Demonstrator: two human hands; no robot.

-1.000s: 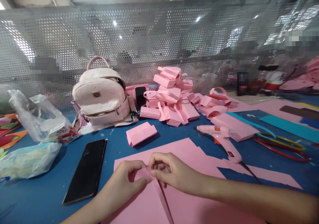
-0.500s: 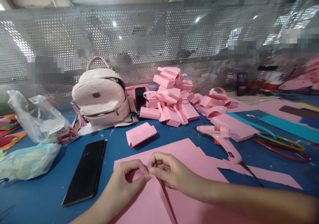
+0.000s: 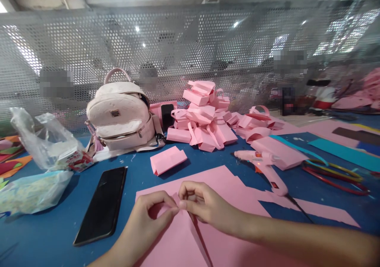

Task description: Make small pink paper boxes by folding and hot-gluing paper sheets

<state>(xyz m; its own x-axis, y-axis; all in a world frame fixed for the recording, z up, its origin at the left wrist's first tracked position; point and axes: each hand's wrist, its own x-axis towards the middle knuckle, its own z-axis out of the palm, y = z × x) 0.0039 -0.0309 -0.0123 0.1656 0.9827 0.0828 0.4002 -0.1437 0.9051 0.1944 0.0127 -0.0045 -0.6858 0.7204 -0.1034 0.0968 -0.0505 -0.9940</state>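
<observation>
Pinched the far edge of the pink sheet between left hand and right hand, near the table's front edge. Best done with edges aligned before creasing, fingertips pressed close together.

— Looks like a craft workshop?
— Plainly: blue desk strewn with pink paper sheets, a heap of folded pink paper boxes at twelve o'clock, a glue gun at two o'clock.
— Shared space?
— Seems so: perforated metal screen behind, more pink stacks beyond at two o'clock.
</observation>
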